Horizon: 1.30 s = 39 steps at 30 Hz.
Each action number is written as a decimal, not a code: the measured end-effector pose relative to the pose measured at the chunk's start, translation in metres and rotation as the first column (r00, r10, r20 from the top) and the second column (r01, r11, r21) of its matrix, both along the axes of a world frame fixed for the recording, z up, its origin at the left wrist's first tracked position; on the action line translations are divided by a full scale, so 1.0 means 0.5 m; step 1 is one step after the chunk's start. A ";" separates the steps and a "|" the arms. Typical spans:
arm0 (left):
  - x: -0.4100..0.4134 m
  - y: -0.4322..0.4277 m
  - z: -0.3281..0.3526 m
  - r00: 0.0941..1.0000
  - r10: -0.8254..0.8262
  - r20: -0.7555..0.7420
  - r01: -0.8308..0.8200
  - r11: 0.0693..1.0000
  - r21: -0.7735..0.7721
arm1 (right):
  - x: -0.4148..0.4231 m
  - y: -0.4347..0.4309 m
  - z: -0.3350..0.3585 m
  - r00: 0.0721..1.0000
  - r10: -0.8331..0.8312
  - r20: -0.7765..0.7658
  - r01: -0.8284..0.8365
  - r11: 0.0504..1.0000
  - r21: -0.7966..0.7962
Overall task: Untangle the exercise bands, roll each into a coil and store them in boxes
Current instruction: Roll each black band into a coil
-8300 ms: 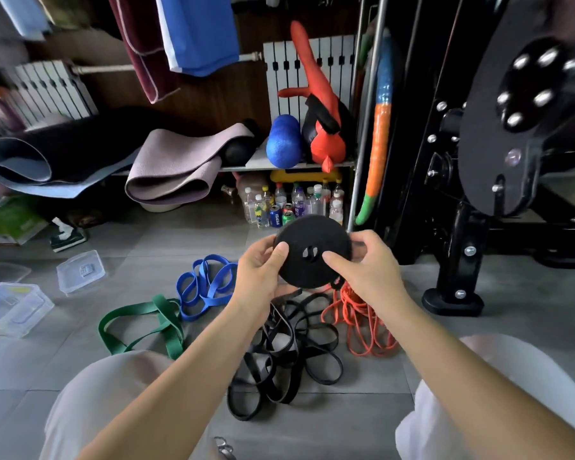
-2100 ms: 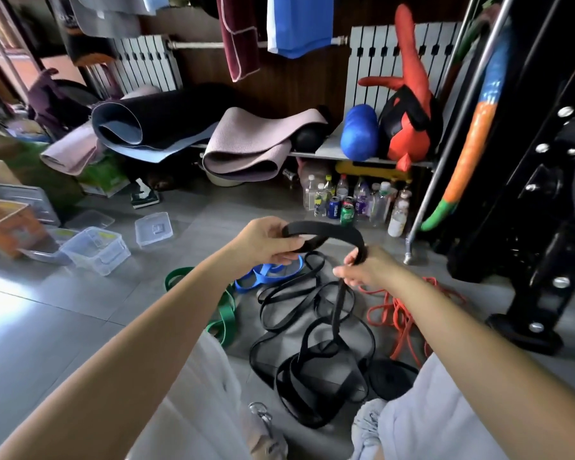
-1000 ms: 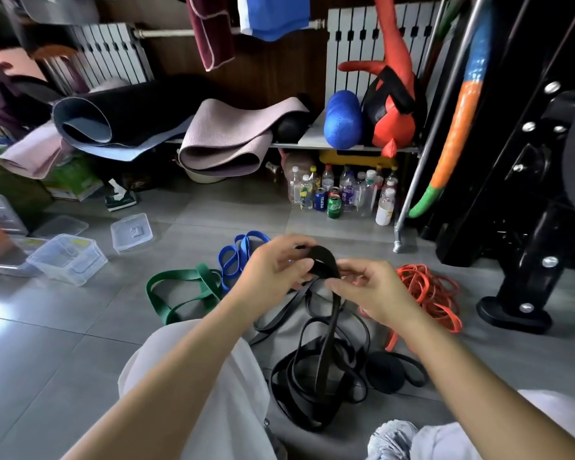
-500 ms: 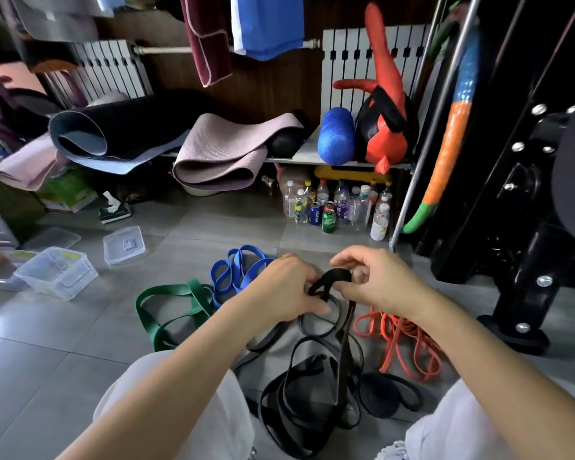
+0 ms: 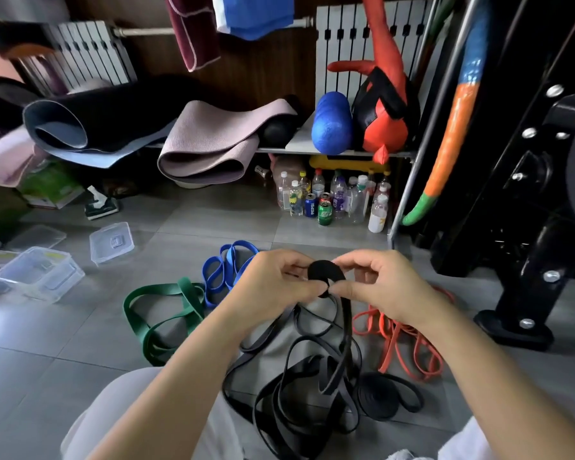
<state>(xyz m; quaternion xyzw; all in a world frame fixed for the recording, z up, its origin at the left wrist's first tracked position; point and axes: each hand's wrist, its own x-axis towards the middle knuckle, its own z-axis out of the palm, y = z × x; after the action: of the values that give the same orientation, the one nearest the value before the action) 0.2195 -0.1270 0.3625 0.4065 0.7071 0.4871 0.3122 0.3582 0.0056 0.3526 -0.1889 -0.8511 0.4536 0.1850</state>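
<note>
Newly wound round coil (image 5: 324, 275) of flat black band (image 5: 346, 323) is pinched by left hand (image 5: 274, 288) and right hand (image 5: 384, 288).

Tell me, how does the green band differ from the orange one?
The green band is broad and flat; the orange band is much narrower. The green band lies farther left in a few open loops; the orange band is bunched in many strands, partly behind the right hand. Both lie uncoiled on the floor, untouched.

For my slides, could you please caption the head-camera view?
The left hand and right hand pinch a small black coil, its tail hanging to the tangled black bands on the floor.
</note>
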 end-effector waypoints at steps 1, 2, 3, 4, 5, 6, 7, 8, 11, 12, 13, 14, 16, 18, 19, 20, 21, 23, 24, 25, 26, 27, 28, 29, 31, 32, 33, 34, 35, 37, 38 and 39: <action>-0.002 -0.002 0.002 0.997 0.000 0.072 -0.003 0.999 0.032 | 0.000 0.000 -0.002 1.000 -0.002 0.020 0.002 1.000 -0.006; -0.004 -0.005 0.003 0.991 0.001 0.131 -0.009 0.998 0.061 | 0.000 -0.002 -0.004 0.999 -0.008 0.032 0.009 1.000 -0.023; -0.005 -0.008 0.004 0.984 -0.003 0.179 -0.013 0.996 0.089 | -0.001 -0.005 -0.007 0.999 -0.017 0.027 0.018 0.998 -0.054; -0.006 -0.009 0.004 0.973 -0.014 0.230 -0.013 0.993 0.119 | -0.003 -0.010 -0.008 1.000 -0.018 -0.003 0.018 0.994 -0.108; -0.006 -0.011 0.004 0.955 -0.031 0.295 -0.016 0.988 0.156 | -0.005 -0.015 -0.010 0.998 -0.010 -0.066 -0.001 0.985 -0.173; -0.007 -0.012 0.003 0.925 -0.054 0.376 -0.023 0.980 0.196 | -0.008 -0.021 -0.012 0.990 -0.010 -0.140 -0.026 0.967 -0.252; -0.006 -0.012 0.001 0.883 -0.083 0.462 -0.033 0.971 0.236 | -0.011 -0.027 -0.016 0.979 -0.025 -0.204 -0.043 0.945 -0.325; -0.003 -0.012 -0.001 0.837 -0.114 0.536 -0.042 0.962 0.270 | -0.014 -0.034 -0.019 0.967 -0.051 -0.250 -0.049 0.924 -0.379; 0.008 -0.011 -0.014 0.793 -0.111 0.599 -0.071 0.959 0.273 | -0.012 -0.045 -0.022 0.955 -0.073 -0.286 -0.027 0.944 -0.330; 0.011 -0.010 -0.018 0.844 -0.066 0.532 -0.073 0.969 0.236 | -0.007 -0.048 -0.021 0.962 -0.072 -0.264 0.001 0.965 -0.260; 0.011 -0.010 -0.020 0.921 -0.008 0.389 -0.070 0.980 0.186 | -0.003 -0.049 -0.020 0.971 -0.079 -0.225 0.042 0.986 -0.164; 0.009 -0.011 -0.023 0.986 0.046 0.160 -0.066 0.990 0.125 | 0.000 -0.050 -0.019 0.983 -0.087 -0.163 0.081 0.996 -0.039; 0.004 -0.018 -0.025 0.933 0.042 -0.357 -0.037 0.999 0.022 | 0.004 -0.052 -0.022 0.995 -0.099 -0.004 0.097 0.965 0.246; 0.007 -0.027 -0.023 0.799 -0.077 -0.597 0.058 0.997 -0.051 | 0.004 -0.060 -0.025 0.992 -0.071 0.100 0.026 0.922 0.387; 0.010 -0.030 -0.024 0.764 -0.142 -0.630 0.107 0.990 -0.093 | 0.002 -0.066 -0.026 0.991 -0.050 0.128 -0.008 0.909 0.417; 0.013 -0.032 -0.026 0.747 -0.185 -0.639 0.133 0.983 -0.128 | 0.001 -0.071 -0.027 0.988 -0.033 0.151 -0.036 0.902 0.430; 0.015 -0.035 -0.027 0.742 -0.200 -0.640 0.134 0.979 -0.150 | 0.001 -0.073 -0.030 0.987 -0.023 0.162 -0.050 0.900 0.432; 0.014 -0.035 -0.027 0.742 -0.181 -0.646 0.101 0.982 -0.159 | 0.002 -0.071 -0.031 0.990 -0.018 0.138 -0.037 0.924 0.381; 0.012 -0.034 -0.026 0.744 -0.166 -0.647 0.088 0.985 -0.150 | 0.002 -0.068 -0.031 0.994 -0.023 0.105 -0.014 0.942 0.334; 0.009 -0.033 -0.024 0.754 -0.155 -0.638 0.083 0.987 -0.141 | 0.001 -0.065 -0.032 0.998 -0.031 0.058 0.013 0.959 0.283; 0.007 -0.031 -0.022 0.782 -0.141 -0.607 0.080 0.989 -0.126 | 0.001 -0.063 -0.031 0.999 -0.042 0.011 0.039 0.974 0.223; 0.003 -0.030 -0.020 0.827 -0.118 -0.549 0.078 0.992 -0.096 | 0.000 -0.060 -0.030 0.998 -0.054 -0.035 0.059 0.985 0.161; 0.001 -0.030 -0.018 0.882 -0.086 -0.464 0.070 0.996 -0.052 | 0.001 -0.055 -0.028 0.996 -0.067 -0.062 0.073 0.992 0.103; -0.001 -0.031 -0.015 0.931 -0.052 -0.362 0.055 0.998 -0.001 | 0.002 -0.049 -0.028 0.994 -0.077 -0.075 0.083 0.994 0.069; -0.004 -0.033 -0.011 0.993 -0.018 -0.120 0.031 0.994 0.108 | 0.007 -0.039 -0.022 0.993 -0.082 -0.085 0.085 0.996 0.034; -0.003 -0.033 -0.010 1.000 -0.030 0.007 0.029 0.986 0.164 | 0.009 -0.037 -0.020 0.991 -0.077 -0.107 0.076 0.997 -0.009; -0.001 -0.032 -0.009 0.990 -0.053 0.128 0.024 0.975 0.219 | 0.009 -0.037 -0.018 0.987 -0.066 -0.148 0.056 0.996 -0.072; 0.003 -0.031 -0.010 0.966 -0.076 0.249 0.006 0.963 0.269 | 0.007 -0.040 -0.016 0.979 -0.057 -0.197 0.026 0.987 -0.157; 0.009 -0.028 -0.012 0.926 -0.099 0.364 -0.020 0.951 0.308 | 0.004 -0.045 -0.015 0.966 -0.054 -0.252 -0.008 0.971 -0.237; 0.023 -0.020 -0.017 0.841 -0.130 0.525 -0.068 0.938 0.341 | -0.002 -0.054 -0.019 0.943 -0.077 -0.324 -0.041 0.938 -0.343; 0.029 -0.017 -0.019 0.810 -0.134 0.571 -0.082 0.938 0.337 | -0.003 -0.058 -0.018 0.939 -0.086 -0.334 -0.041 0.933 -0.357; 0.032 -0.015 -0.022 0.791 -0.128 0.598 -0.090 0.943 0.321 | -0.004 -0.058 -0.021 0.940 -0.088 -0.330 -0.026 0.945 -0.325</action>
<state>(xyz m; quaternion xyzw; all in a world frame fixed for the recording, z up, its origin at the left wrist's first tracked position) 0.2354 -0.1346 0.3516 0.2811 0.4712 0.7011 0.4555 0.3562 -0.0234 0.3423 -0.1493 -0.7167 0.6103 0.3025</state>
